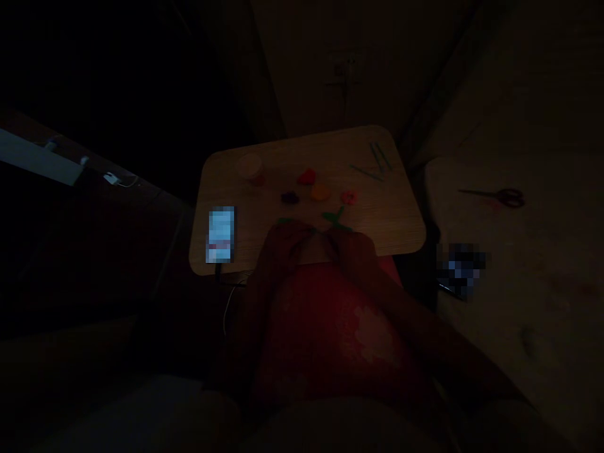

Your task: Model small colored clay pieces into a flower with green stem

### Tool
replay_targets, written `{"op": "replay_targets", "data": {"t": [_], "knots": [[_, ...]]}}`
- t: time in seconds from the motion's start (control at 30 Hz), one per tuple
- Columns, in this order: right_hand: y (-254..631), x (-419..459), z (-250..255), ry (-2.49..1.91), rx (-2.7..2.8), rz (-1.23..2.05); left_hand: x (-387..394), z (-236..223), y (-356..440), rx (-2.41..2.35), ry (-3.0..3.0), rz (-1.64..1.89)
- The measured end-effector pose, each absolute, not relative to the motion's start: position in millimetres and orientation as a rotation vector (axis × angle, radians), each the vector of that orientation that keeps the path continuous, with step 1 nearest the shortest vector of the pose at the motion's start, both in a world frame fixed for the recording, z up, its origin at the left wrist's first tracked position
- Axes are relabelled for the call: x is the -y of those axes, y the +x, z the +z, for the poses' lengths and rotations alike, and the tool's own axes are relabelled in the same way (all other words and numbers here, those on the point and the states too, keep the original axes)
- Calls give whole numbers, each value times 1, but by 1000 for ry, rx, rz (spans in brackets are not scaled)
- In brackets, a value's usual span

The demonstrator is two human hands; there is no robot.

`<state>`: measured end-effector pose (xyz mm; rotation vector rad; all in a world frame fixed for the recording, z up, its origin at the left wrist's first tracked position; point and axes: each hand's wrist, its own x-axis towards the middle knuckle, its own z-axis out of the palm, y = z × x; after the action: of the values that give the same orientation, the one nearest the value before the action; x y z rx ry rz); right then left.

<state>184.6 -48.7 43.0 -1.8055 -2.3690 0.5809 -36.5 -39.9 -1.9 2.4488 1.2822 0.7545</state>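
Observation:
In dim light, my left hand and my right hand meet at the near edge of a small wooden table. The fingers of both are closed around something small and thin that I cannot make out. Just beyond my right fingers shows a green leaf-like piece. Another green bit lies by my left fingers. Farther back are a red lump, an orange lump, a dark purple lump and a pink flower-like piece, maybe modelling clay.
A lit phone lies at the table's left, with a cable below it. Behind stands a round tub. Several thin sticks lie at the back right. On the surface to the right are scissors and a blurred dark device.

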Motion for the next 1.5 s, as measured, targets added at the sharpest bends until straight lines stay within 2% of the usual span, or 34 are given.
{"op": "replay_targets", "data": {"t": [1.2,1.5], "knots": [[189,44,37,-1809,2360,533,39,-1,-35,-1271,2412,700],[202,47,36,-1667,2001,562,40,6,-30,-1362,2188,886]]}}
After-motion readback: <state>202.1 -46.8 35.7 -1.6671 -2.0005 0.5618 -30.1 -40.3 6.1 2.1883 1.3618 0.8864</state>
